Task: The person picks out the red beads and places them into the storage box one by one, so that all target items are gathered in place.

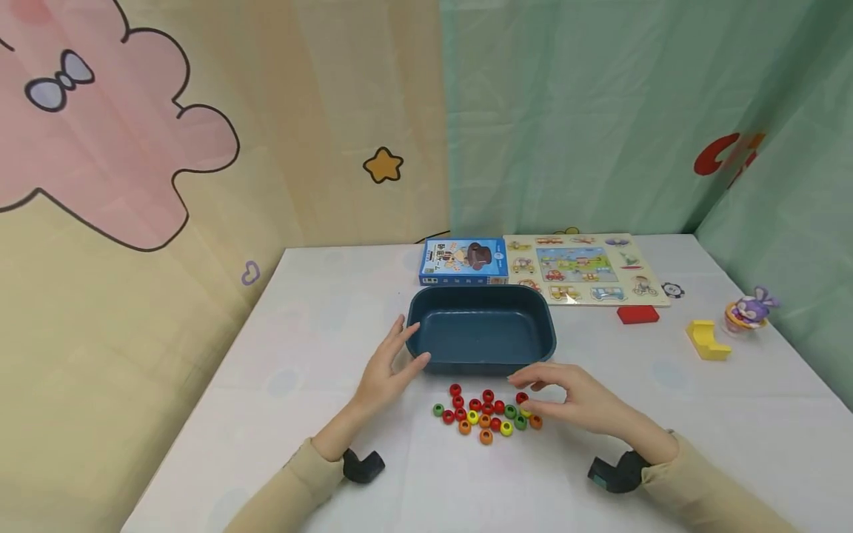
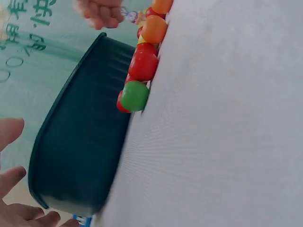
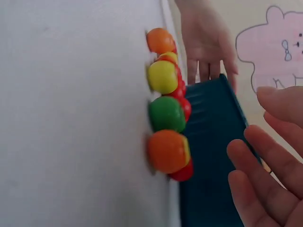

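Observation:
A dark teal plastic bin (image 1: 481,368) stands in the middle of the table, with bare floor showing inside. In front of it lies a loose group of round beads (image 1: 485,421) in red, orange, yellow and green, with holes through them. At the bin's left side is my left hand (image 1: 385,376), thumb and fingers spread; whether it touches the rim I cannot tell. My right hand (image 1: 578,396) hovers above the right end of the beads, loosely bent and holding nothing. The right wrist view shows its fingers (image 3: 265,177) apart from the beads.
Behind the bin lie a blue box (image 1: 464,261) and a picture puzzle board (image 1: 586,269). To the right are a red block (image 1: 637,314), a yellow block (image 1: 708,340) and a purple rabbit figure (image 1: 749,309). Curtains hang behind the white table (image 1: 293,326).

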